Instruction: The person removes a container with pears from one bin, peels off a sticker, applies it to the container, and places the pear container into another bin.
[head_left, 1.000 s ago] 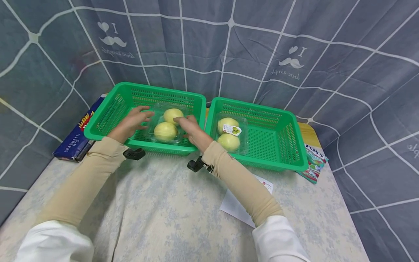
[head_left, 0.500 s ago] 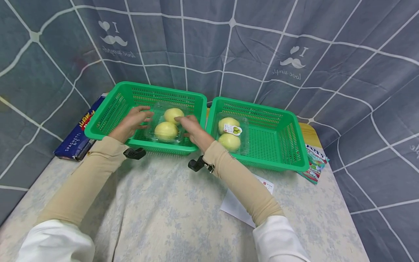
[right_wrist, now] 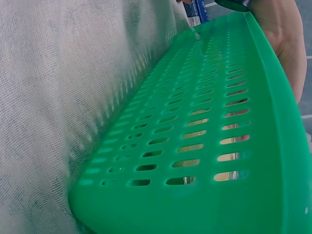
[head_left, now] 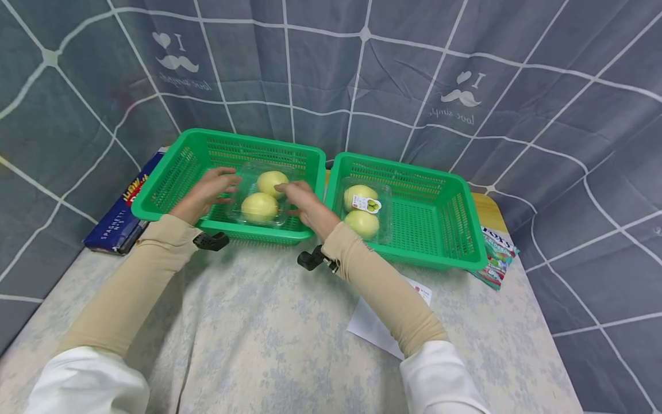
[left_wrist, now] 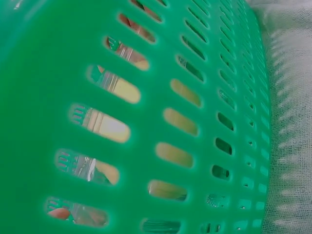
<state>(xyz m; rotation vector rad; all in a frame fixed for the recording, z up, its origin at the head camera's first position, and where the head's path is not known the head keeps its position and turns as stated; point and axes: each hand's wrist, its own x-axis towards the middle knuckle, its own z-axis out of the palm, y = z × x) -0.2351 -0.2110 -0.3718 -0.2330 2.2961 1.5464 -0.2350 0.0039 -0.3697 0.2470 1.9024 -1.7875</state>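
In the head view, a clear plastic box (head_left: 243, 213) holding two pale yellow round fruits (head_left: 260, 207) lies in the left green basket (head_left: 248, 233). My left hand (head_left: 209, 192) reaches over the front rim, its spread fingers at the box's left side. From the right, my right hand (head_left: 305, 204) comes over the rim, fingertips overlapping the box near the rear fruit. Through the basket slots, the left wrist view shows parts of the fruit (left_wrist: 126, 91) and a fingertip (left_wrist: 59, 213). The basket wall hides most of both hands in the wrist views.
A right green basket (head_left: 455, 261) holds a second box with two fruits (head_left: 362, 224) and a printed label (head_left: 367, 204). A white sheet (head_left: 374, 328) lies under my right forearm. A blue spaghetti pack (head_left: 111, 230) stands left; a Fox's bag (head_left: 499, 259) lies right.
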